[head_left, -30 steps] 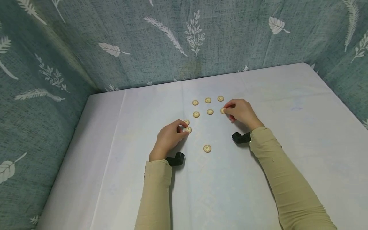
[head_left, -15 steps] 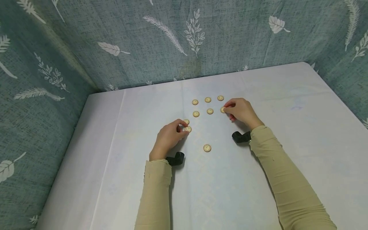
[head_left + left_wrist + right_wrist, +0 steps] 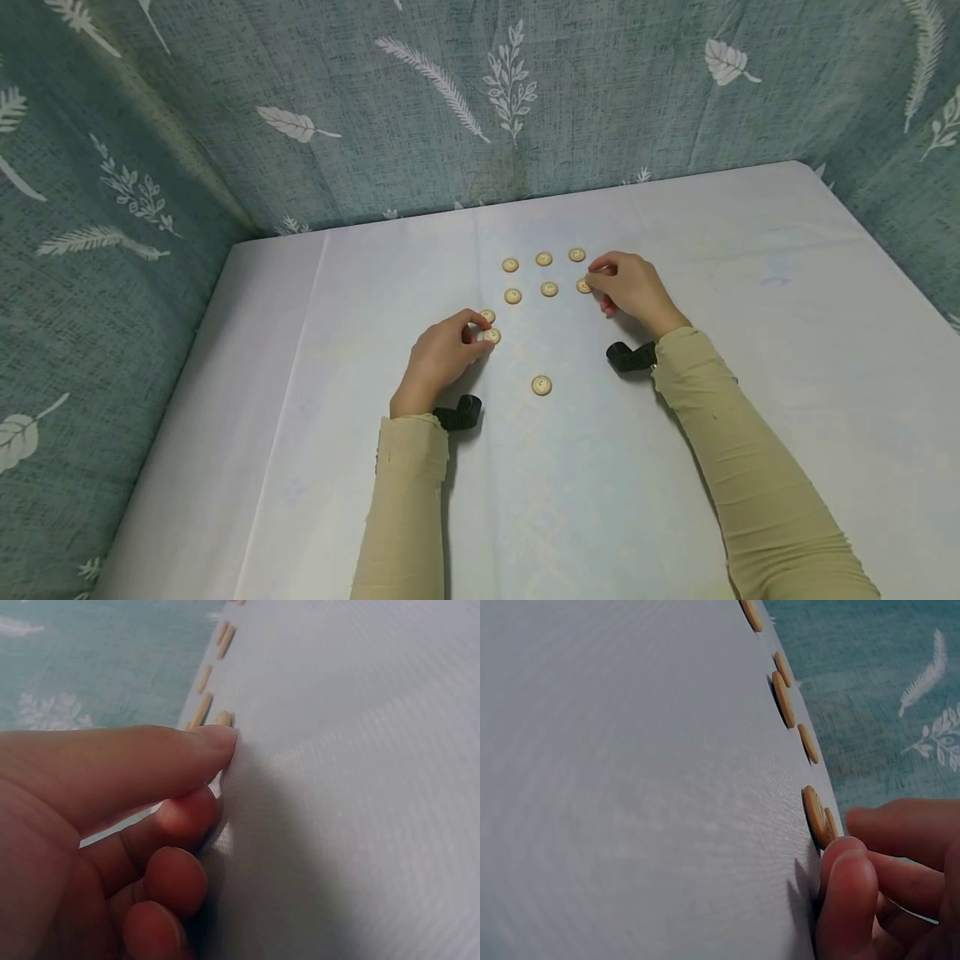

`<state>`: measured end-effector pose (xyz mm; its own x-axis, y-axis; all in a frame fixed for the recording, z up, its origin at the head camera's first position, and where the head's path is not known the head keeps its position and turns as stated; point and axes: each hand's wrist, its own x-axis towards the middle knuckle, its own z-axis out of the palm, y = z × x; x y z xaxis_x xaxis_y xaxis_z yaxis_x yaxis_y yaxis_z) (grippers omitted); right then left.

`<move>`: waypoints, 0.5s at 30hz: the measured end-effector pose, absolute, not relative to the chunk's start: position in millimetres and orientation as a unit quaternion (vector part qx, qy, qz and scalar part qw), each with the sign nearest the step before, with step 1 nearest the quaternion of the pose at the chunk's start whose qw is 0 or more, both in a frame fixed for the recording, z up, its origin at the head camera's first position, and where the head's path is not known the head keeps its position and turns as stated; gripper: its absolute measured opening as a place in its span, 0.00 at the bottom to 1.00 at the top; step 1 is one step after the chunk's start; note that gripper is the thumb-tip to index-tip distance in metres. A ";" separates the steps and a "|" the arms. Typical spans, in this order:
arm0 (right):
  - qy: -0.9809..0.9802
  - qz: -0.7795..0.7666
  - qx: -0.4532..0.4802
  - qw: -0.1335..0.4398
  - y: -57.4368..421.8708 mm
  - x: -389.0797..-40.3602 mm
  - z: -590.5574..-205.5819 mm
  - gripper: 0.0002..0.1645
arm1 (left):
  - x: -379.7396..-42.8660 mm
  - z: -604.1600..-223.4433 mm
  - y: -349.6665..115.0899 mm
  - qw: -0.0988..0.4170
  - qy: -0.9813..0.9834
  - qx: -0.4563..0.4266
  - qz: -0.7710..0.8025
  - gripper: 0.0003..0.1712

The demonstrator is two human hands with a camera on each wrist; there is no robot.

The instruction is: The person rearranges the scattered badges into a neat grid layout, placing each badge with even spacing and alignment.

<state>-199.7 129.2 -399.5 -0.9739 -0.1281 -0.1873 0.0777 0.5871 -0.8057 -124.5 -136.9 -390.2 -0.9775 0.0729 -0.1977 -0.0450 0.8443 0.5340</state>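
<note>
Round tan buttons lie on the white-covered table. My left hand (image 3: 442,357) pinches one button (image 3: 492,336) between thumb and index finger; in the left wrist view its thumb (image 3: 214,736) covers most of that button (image 3: 223,718). Just beyond it lies another button (image 3: 488,316), close to the index fingertip. My right hand (image 3: 632,292) is at the right-end button (image 3: 584,286) of the nearer row. Its thumb tip overlaps that button's edge in the right wrist view, while the index finger (image 3: 885,823) stands a little apart from the thumb.
Behind, a row of three buttons (image 3: 543,259) runs parallel to the nearer row, which includes a middle button (image 3: 550,289) and a left button (image 3: 513,296). A single button (image 3: 542,385) lies nearer, between the forearms. Patterned green cloth (image 3: 420,108) hangs around the table.
The right index finger has lifted slightly away from the thumb, showing more of the button there. My left hand keeps its pinch in the same place. The head view has shifted slightly.
</note>
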 end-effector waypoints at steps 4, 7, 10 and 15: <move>0.874 -0.472 -0.006 0.111 128.6 -199.6 -399.8 0.17 | -124.5 -390.3 -137.3 0.105 0.954 0.007 0.280 0.14; 0.869 -0.482 0.001 0.114 128.6 -199.1 -400.3 0.17 | -124.4 -390.4 -137.6 0.105 0.954 0.008 0.281 0.14; 0.867 -0.485 0.001 0.115 129.3 -198.9 -401.0 0.16 | -124.3 -390.5 -138.0 0.105 0.953 0.010 0.283 0.14; 0.867 -0.484 -0.006 0.121 130.5 -199.3 -400.6 0.18 | -124.2 -390.1 -138.5 0.104 0.953 0.012 0.285 0.14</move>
